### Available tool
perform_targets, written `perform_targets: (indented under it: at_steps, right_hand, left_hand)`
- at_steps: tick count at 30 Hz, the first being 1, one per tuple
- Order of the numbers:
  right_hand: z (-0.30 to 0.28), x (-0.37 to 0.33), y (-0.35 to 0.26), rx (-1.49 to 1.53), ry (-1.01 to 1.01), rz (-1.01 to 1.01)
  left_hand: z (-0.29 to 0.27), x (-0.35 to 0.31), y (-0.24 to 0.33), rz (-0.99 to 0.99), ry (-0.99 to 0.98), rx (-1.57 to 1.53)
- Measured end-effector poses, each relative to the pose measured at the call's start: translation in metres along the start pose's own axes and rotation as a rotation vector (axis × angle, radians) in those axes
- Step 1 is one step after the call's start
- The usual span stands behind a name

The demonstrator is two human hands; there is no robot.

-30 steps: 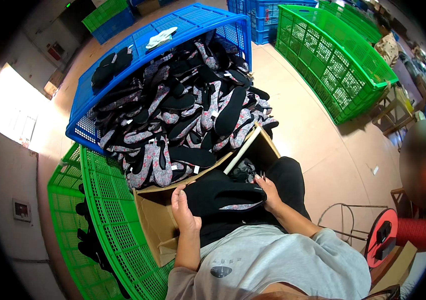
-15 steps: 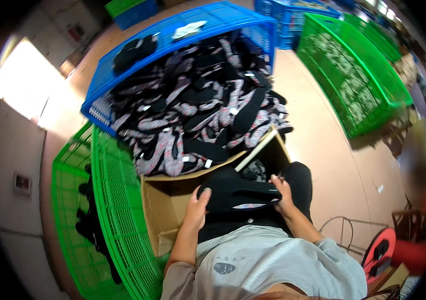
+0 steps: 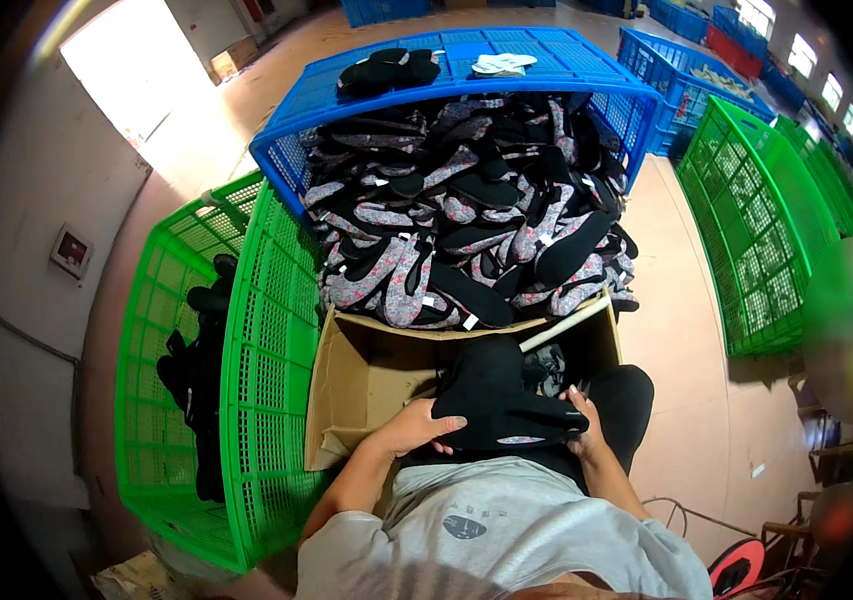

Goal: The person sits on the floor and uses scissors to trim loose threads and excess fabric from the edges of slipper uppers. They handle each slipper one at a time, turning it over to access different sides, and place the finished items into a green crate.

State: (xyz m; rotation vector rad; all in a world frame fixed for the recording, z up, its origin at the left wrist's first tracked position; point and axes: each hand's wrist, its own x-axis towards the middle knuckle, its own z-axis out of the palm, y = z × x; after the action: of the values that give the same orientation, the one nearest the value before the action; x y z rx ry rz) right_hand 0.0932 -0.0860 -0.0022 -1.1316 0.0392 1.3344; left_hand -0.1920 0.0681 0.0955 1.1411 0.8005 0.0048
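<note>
A black fabric slipper (image 3: 517,415) lies across my lap, held from both ends. My left hand (image 3: 425,425) grips its left end, thumb on top. At the other end, my right hand (image 3: 585,422) closes its fingers on the narrower tip. A thin slit of patterned lining shows on the slipper's near edge. Just beyond stands an open cardboard box (image 3: 352,385), with a pale bar across its right part. Black slippers with grey and pink floral patterning (image 3: 457,210) spill toward that box from a blue plastic crate (image 3: 287,125) tipped on its side.
Left of the box is a green crate (image 3: 272,390) with black items (image 3: 209,380) inside. More black slippers (image 3: 387,70) and a whitish bundle (image 3: 504,65) lie on top of the blue crate. Another green crate (image 3: 747,220) stands at right. A red round object (image 3: 739,570) sits at lower right.
The view has shifted, so the crates sit lower and further right in the picture. Both hands still hold the slipper, which is tilted slightly, with less patterned lining showing.
</note>
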Motion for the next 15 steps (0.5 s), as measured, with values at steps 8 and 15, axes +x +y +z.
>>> perform_targets:
  at_steps: [8,15]
  right_hand:
    - [-0.007,0.01,0.019,-0.079,0.004,0.104]
    - [-0.005,0.008,0.022,-0.28,0.016,0.155]
  left_hand:
    - [-0.039,-0.038,-0.007,0.244,0.481,-0.355]
    - [-0.093,-0.116,0.028,1.172,0.784,-0.723]
